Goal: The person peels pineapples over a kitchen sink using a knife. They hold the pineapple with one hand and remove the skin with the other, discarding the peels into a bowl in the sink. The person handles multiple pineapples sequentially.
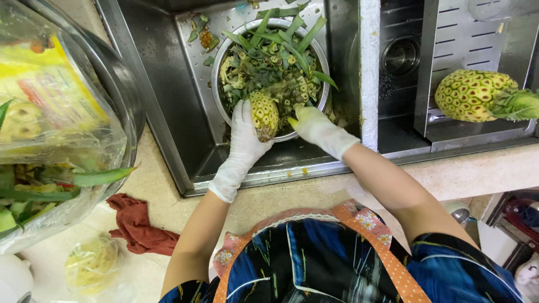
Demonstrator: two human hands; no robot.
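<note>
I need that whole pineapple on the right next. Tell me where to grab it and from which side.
Grip the whole pineapple around the middle of its body, coming from above. It lies on its side on the metal rack with its leafy crown pointing right, so the rounded flank is exposed, and the spiky leaves probably make a poor hold.

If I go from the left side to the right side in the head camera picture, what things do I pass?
Plastic bag of scraps → red cloth → left hand → small pineapple over the metal bowl → right hand → whole pineapple on the rack.
</note>
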